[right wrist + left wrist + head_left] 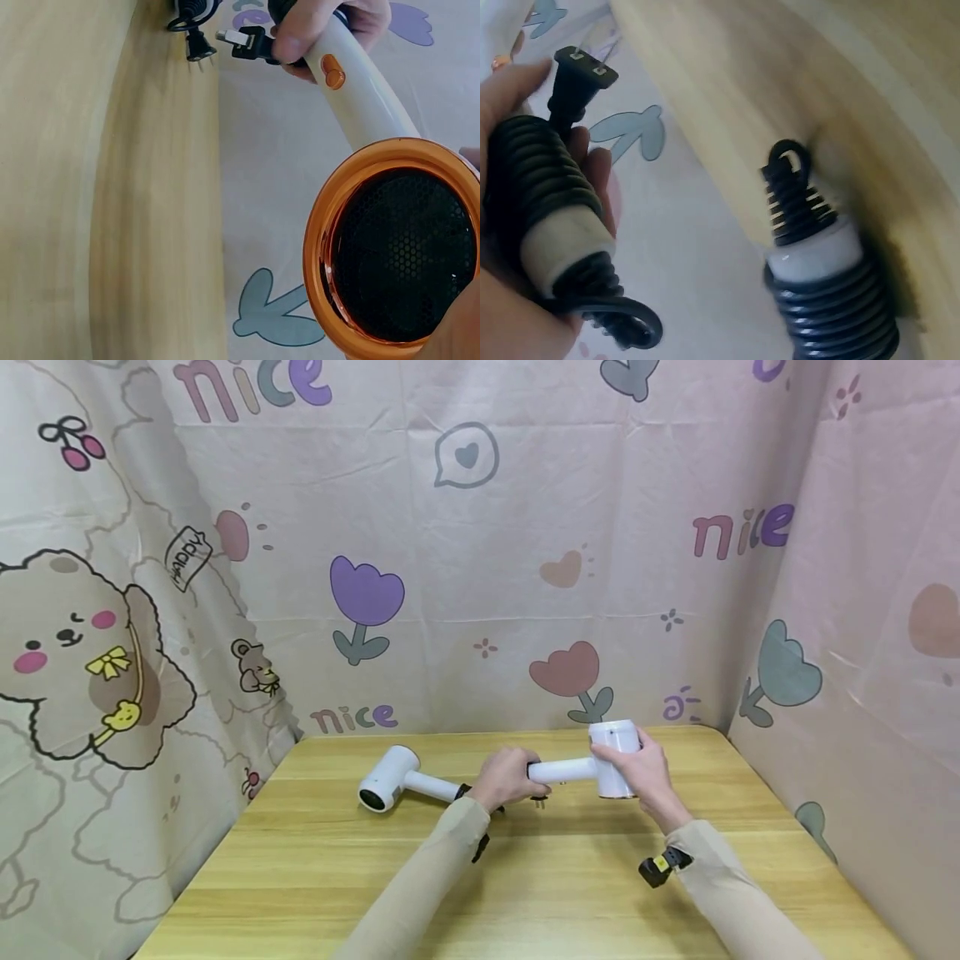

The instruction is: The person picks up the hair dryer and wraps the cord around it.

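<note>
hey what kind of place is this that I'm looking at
Probably a makeshift indoor recording corner, not a lived-in room: a wooden table is boxed in by cartoon-print cloth sheets, and two white hair dryers are on hand.

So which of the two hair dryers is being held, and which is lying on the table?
The right dryer is held by both hands: left hand on its handle, right hand on its barrel. The left dryer lies untouched.

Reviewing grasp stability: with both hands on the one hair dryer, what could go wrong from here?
1. The left hand grips the held dryer over its coiled cord; the loose plug sticks out and might snag.
2. The second dryer lies right beside that hand, so it could get knocked.
3. The right hand holds only the barrel; it may twist.
</note>
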{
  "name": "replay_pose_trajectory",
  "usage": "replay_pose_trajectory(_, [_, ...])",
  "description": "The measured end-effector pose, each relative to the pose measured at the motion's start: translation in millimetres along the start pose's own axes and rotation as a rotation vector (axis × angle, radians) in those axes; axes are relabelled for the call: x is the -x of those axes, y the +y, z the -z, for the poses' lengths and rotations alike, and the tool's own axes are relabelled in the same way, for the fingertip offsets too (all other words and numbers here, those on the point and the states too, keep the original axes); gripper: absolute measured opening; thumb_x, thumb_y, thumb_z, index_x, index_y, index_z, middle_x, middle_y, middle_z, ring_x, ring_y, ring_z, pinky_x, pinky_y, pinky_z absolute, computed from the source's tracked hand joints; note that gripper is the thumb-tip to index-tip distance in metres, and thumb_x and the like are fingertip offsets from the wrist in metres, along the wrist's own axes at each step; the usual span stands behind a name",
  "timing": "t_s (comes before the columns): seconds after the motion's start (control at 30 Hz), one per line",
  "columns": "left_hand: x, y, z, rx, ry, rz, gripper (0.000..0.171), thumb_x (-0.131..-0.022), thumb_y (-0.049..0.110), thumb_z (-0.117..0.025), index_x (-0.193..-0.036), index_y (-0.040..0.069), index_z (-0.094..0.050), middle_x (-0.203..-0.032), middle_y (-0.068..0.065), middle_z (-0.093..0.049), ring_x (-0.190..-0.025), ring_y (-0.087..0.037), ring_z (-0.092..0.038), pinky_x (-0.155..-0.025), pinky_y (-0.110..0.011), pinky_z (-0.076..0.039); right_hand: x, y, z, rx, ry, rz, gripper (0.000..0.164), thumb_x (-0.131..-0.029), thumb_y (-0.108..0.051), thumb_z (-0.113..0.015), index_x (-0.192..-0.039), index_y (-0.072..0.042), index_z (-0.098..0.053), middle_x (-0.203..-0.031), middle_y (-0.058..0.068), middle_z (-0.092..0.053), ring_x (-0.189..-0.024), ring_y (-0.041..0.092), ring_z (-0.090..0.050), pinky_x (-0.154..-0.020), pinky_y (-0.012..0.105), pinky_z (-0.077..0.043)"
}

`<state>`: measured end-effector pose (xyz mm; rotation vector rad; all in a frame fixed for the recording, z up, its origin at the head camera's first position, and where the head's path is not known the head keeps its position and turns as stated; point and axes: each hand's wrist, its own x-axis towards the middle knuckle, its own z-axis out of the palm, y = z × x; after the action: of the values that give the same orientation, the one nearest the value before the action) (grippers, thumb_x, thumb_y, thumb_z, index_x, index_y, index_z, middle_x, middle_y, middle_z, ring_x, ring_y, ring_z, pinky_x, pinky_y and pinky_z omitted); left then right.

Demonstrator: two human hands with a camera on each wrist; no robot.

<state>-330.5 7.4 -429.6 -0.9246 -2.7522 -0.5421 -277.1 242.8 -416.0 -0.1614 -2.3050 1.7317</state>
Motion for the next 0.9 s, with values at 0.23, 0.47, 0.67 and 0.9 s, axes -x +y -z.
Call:
replay_pose_trajectory(0.23, [-1.4,11.5,-17.5,-0.283,0.083,0.017,0.042,-0.068,0.052,-0.085,-0.090,0.018,-0.071,-0.078,0.007,-0.070,-0.065,-0.009,-0.059,-0.060,-0.029,-0.050,-2.7,6.9,-2.0,-0.035,0.001,-0.059,0.085,-0.079,-0.038,-0.081,-0.146,-0.007,-0.038,-0.129,0.022,-0.053,-0.098,0.027,-0.061,-0.073,0.037,-0.059])
replay_pose_trajectory(0.47, [-0.5,21.7,-30.6,-0.411,0.089,0.104,0.037,-0.068,0.035,-0.085,-0.098,0.019,-0.070,-0.084,0.005,-0.070,-0.073,-0.015,-0.059,-0.073,-0.035,-0.047,-2.1,10.6,-3.4,-0.059,-0.016,-0.080,0.084,-0.080,-0.037,-0.081,-0.145,-0.007,-0.039,-0.128,0.022,-0.053,-0.094,0.025,-0.062,-0.073,0.037,-0.059])
replay_pose_trajectory(0.67, [1.7,27.5,-40.2,-0.343,0.036,0.121,0.049,-0.066,0.035,-0.087,-0.105,0.018,-0.062,-0.089,0.002,-0.071,-0.077,-0.017,-0.060,-0.077,-0.037,-0.046,-3.3,19.7,1.8,-0.062,-0.027,-0.126,0.084,-0.080,-0.037,-0.080,-0.145,-0.005,-0.038,-0.125,0.023,-0.054,-0.088,0.023,-0.063,-0.070,0.037,-0.059])
replay_pose_trajectory(0.9, [-0.2,34.2,-55.3,-0.307,-0.016,0.074,0.043,-0.068,0.033,-0.084,-0.103,0.016,-0.065,-0.087,0.002,-0.071,-0.073,-0.015,-0.062,-0.073,-0.033,-0.045,-5.2,37.1,16.1,-0.008,-0.035,-0.185,0.090,-0.080,-0.043,-0.079,-0.144,0.001,-0.035,-0.123,0.024,-0.056,-0.083,0.019,-0.064,-0.069,0.034,-0.059])
